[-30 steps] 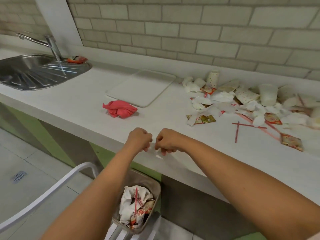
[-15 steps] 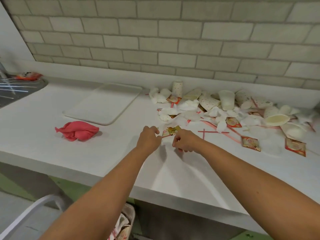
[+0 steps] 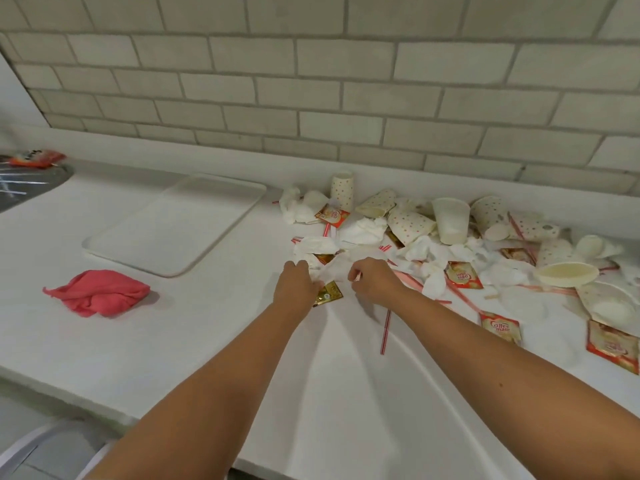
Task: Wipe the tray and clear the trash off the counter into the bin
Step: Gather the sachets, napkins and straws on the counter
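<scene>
White paper napkin (image 3: pixel 330 268), crumpled, at the near-left edge of the trash heap (image 3: pixel 433 245); it is taken from both sides.

- Left hand (image 3: pixel 298 285): fingers are curled down into the napkin's left side, and the palm lies partly over a gold sachet (image 3: pixel 329 295).
- Right hand (image 3: pixel 375 280): fingers are curled and pinched on the napkin's right side. A scrap of red shows at the fingertips; whether a straw is held too cannot be told.
- Heap: it is spread over the right half of the counter (image 3: pixel 207 341), back to the brick wall (image 3: pixel 311 81). It holds dotted paper cups (image 3: pixel 410 225), mostly tipped over, more napkins and red sachets (image 3: pixel 500 327). A striped straw (image 3: pixel 385 332) lies loose just beside the right forearm.
- Tray (image 3: pixel 173 223): it lies flat left of the heap and apart from it, with nothing seen on it.
- Pink cloth (image 3: pixel 98 292): it is bunched on the counter near the tray's front corner, untouched.
- Sink (image 3: pixel 20 188): only its edge is seen, at far left.
- Bin: not in view.

Step judged: trash clearing, with one handful being gathered and most of the heap left. Whether the tray has been wiped cannot be judged.

Next move, as judged: the napkin should be closed around the sachet so both lift together. The load would then be carried past the counter's near edge to the bin. Light paper is likely to shed scraps, so the handful should be compacted first.
</scene>
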Tool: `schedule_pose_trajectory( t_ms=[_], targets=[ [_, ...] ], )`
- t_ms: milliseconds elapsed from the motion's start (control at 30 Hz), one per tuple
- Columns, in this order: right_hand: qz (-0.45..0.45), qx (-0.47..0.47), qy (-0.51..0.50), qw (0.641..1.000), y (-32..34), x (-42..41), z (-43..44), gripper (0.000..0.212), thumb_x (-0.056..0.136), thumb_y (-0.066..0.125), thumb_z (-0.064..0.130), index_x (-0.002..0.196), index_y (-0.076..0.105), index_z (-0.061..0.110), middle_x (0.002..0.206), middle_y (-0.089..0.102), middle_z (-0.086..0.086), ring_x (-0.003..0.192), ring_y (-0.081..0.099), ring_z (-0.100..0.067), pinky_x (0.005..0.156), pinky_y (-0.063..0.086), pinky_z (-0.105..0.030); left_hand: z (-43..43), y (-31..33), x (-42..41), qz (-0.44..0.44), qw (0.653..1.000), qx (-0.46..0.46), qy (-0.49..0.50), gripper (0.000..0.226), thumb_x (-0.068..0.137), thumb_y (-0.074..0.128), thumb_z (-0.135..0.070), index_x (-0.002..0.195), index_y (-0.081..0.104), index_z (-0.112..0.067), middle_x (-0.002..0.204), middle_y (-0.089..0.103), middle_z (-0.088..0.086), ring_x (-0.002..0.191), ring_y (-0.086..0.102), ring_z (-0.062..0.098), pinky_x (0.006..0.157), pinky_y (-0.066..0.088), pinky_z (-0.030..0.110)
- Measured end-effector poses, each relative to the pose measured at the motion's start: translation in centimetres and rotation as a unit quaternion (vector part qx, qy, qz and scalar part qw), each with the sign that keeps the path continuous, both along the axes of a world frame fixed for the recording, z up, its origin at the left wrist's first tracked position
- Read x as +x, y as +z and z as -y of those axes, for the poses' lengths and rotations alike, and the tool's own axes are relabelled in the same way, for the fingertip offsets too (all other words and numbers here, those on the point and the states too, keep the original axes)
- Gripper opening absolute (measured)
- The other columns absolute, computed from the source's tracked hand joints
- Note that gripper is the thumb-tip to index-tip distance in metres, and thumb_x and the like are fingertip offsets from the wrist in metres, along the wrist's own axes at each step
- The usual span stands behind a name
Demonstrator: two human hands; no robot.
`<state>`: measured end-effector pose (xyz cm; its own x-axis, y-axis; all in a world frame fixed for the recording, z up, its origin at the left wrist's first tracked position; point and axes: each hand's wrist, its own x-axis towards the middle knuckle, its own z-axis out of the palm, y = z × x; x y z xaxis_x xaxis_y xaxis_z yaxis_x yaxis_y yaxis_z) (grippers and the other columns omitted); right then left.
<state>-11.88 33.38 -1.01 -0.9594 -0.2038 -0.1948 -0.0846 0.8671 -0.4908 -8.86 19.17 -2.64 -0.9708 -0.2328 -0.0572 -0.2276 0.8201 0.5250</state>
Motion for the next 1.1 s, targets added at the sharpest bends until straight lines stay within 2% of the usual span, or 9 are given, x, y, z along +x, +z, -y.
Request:
schedule_pose_trajectory(
  t_ms=[167, 300, 367, 467, 567, 700, 833, 967, 1100],
  targets=[
    [-0.007, -0.006, 0.071, 0.997, -0.5, -1.2, 0.8, 0.053, 0.091, 0.058, 0.016, 0.140, 0.039, 0.014, 0.135, 0.042, -0.012, 0.122, 0.046, -0.027, 0.088, 0.039, -0.024, 0.0, -0.5, -1.1, -0.029, 1.000, -0.002, -0.002, 0.019, 0.090, 0.051, -0.011, 0.085, 0.066, -0.001, 0.087, 0.048, 0.005, 0.079, 0.052, 0.019, 0.065, 0.037, 0.025],
    [-0.021, -0.109, 0.110, 0.988, -0.4, -1.5, 2.0, 0.003, 0.090, 0.060, 0.016, 0.088, 0.060, 0.018, 0.089, 0.048, 0.000, 0.084, 0.047, -0.018, 0.058, 0.029, -0.012, -0.1, 0.7, -1.5, -0.145, 0.983, 0.116, 0.005, 0.018, 0.093, 0.053, -0.023, 0.085, 0.060, -0.008, 0.118, 0.051, 0.003, 0.107, 0.051, 0.019, 0.089, 0.041, 0.026],
    [-0.005, -0.202, 0.105, 0.974, -0.2, -1.8, 2.5, 0.030, 0.092, 0.058, 0.014, 0.063, 0.049, 0.013, 0.065, 0.038, 0.001, 0.064, 0.038, -0.015, 0.055, 0.027, -0.018, -0.1, 1.4, -1.7, -0.184, 0.972, 0.147, 0.014, 0.017, 0.094, 0.051, -0.026, 0.092, 0.059, -0.011, 0.132, 0.050, 0.002, 0.122, 0.045, 0.021, 0.101, 0.037, 0.030],
    [0.039, -0.264, 0.125, 0.956, 0.5, -2.5, 3.2, 0.037, 0.093, 0.057, 0.014, 0.058, 0.045, 0.010, 0.058, 0.036, 0.002, 0.057, 0.034, -0.012, 0.060, 0.030, -0.024, -0.1, 2.8, -1.8, -0.200, 0.939, 0.276, 0.042, 0.015, 0.096, 0.048, -0.025, 0.090, 0.056, -0.015, 0.097, 0.063, -0.003, 0.095, 0.057, 0.018, 0.080, 0.044, 0.022],
    [0.057, -0.270, 0.135, 0.952, 1.0, -3.7, 3.5, 0.007, 0.090, 0.057, 0.007, 0.088, 0.064, 0.009, 0.075, 0.053, 0.003, 0.071, 0.048, -0.012, 0.065, 0.039, -0.021, 0.8, 3.3, -2.2, -0.238, 0.918, 0.302, 0.098, 0.021, 0.097, 0.045, -0.022, 0.078, 0.044, -0.013, 0.073, 0.056, 0.001, 0.068, 0.051, 0.014, 0.059, 0.039, 0.017],
    [-0.029, -0.173, 0.086, 0.981, 0.0, -5.9, 4.0, 0.032, 0.088, 0.057, 0.007, 0.120, 0.057, 0.010, 0.107, 0.051, -0.005, 0.096, 0.052, -0.019, 0.069, 0.042, -0.017, 2.1, 3.1, -2.2, -0.179, 0.949, 0.241, 0.101, 0.015, 0.100, 0.037, -0.025, 0.095, 0.040, -0.011, 0.082, 0.049, 0.004, 0.064, 0.043, 0.011, 0.055, 0.036, 0.021],
    [-0.105, -0.027, 0.110, 0.988, -1.1, -7.0, 5.6, 0.055, 0.091, 0.059, 0.032, 0.139, 0.039, 0.015, 0.143, 0.036, -0.010, 0.132, 0.034, -0.027, 0.104, 0.037, -0.036, 2.6, 2.3, -1.8, -0.025, 0.995, 0.090, 0.024, 0.036, 0.094, 0.049, -0.038, 0.117, 0.044, -0.011, 0.105, 0.053, 0.005, 0.084, 0.051, 0.016, 0.061, 0.039, 0.020],
    [-0.106, 0.083, 0.119, 0.984, -2.0, -7.1, 6.9, 0.072, 0.087, 0.054, 0.052, 0.145, 0.026, 0.020, 0.146, 0.033, -0.011, 0.134, 0.032, -0.030, 0.104, 0.035, -0.041, 3.4, 1.1, -1.2, 0.113, 0.992, -0.018, -0.058, 0.068, 0.076, 0.068, -0.050, 0.130, 0.044, -0.016, 0.123, 0.042, 0.004, 0.100, 0.045, 0.014, 0.081, 0.041, 0.023],
    [-0.143, 0.157, 0.149, 0.966, -1.9, -7.1, 7.5, 0.048, 0.093, 0.048, 0.040, 0.132, 0.045, 0.012, 0.134, 0.046, -0.011, 0.126, 0.042, -0.027, 0.100, 0.037, -0.037, 3.7, 1.3, -1.1, 0.137, 0.984, -0.048, -0.100, 0.064, 0.071, 0.077, -0.041, 0.122, 0.051, -0.011, 0.115, 0.039, 0.005, 0.096, 0.044, 0.013, 0.090, 0.046, 0.029]
  ],
)
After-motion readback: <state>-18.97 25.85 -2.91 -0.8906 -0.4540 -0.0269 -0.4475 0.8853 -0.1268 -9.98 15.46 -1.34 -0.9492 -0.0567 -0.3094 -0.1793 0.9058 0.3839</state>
